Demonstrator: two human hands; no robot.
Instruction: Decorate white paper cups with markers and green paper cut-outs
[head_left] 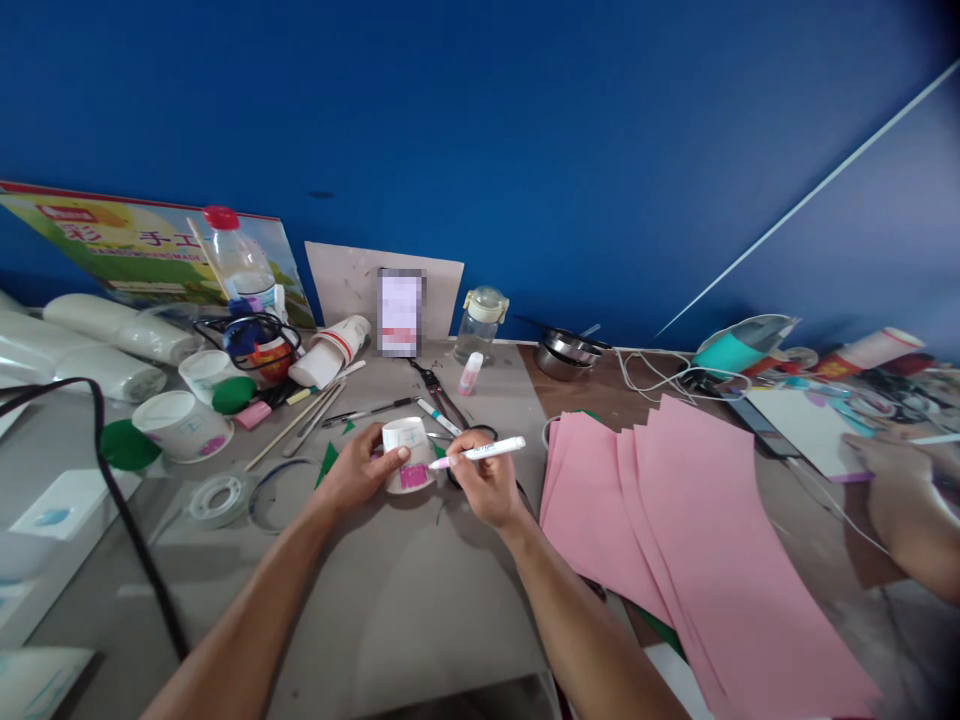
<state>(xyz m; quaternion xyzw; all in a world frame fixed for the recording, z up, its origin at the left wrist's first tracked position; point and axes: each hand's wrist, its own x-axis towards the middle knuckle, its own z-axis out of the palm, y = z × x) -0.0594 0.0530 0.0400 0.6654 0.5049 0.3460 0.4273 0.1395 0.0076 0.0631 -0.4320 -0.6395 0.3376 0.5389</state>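
Cup (412,438), white, sits mid-frame just below center, pink patch low on its side, green mark above that. Left hand (361,474) has its grip on the cup from the left, thumb across the near face. Right hand (486,485), just right of the cup, has its grip closed around a white marker (496,449), nearly level, pink tip pointing left. Tip is at the right edge of the pink patch; can't tell if it makes contact.

Desk (420,600) is gray under both hands. Green scraps (328,462) beside the left hand. Glue stick (470,374) above the right hand, lidded jar (481,325) behind it. Tape roll (217,499) left of the left forearm. Second cup (180,424), also marked pink and green, farther left. Red-capped bottle (238,255) upper left. Pixelated screen (400,312) upper center, in front of a pale board (339,280). Pink sheets (697,520) fill the lower right, metal bowls (564,358) above them. Another person's forearm (911,520) at far right edge.
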